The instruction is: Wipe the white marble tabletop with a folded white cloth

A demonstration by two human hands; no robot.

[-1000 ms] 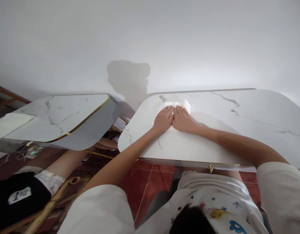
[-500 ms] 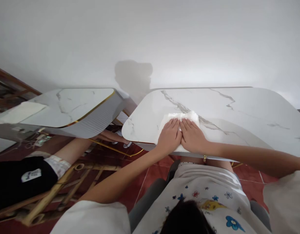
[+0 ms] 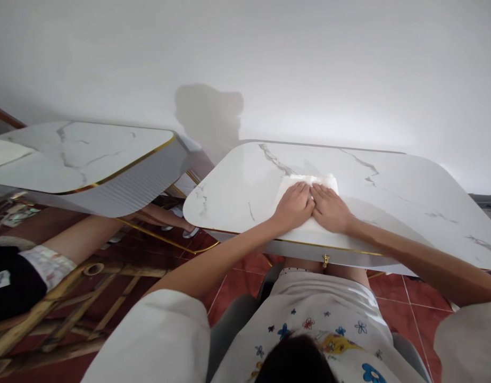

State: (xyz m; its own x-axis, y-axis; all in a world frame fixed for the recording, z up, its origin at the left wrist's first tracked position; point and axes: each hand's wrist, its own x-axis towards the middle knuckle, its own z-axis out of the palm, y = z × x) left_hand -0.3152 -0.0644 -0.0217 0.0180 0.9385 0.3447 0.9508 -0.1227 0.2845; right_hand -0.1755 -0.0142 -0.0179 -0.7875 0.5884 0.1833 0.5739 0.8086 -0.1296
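Observation:
A white folded cloth [image 3: 320,227] lies on the marbled white tabletop [image 3: 397,186], a little in from its front edge. Flat on top of the cloth rests my left hand [image 3: 293,206], fingers stretched out and pointing forward. My right hand [image 3: 330,208] presses on it too, also flat, its thumb side touching the left hand. Both hands cover much of the cloth; its far edge shows beyond my fingertips. A small gold knob [image 3: 325,259] sits on the drawer front below my wrists.
A second marbled table [image 3: 105,154] with a white sheet or cloth [image 3: 8,152] stands to the left. Below it, a person's bare leg [image 3: 91,239] extends beside a bamboo chair [image 3: 77,303]. The white wall [image 3: 309,69] rises behind both tables.
My two hands and the cloth have slid slightly to the right and away from me along the tabletop. The view has shifted, so the left table sits further left.

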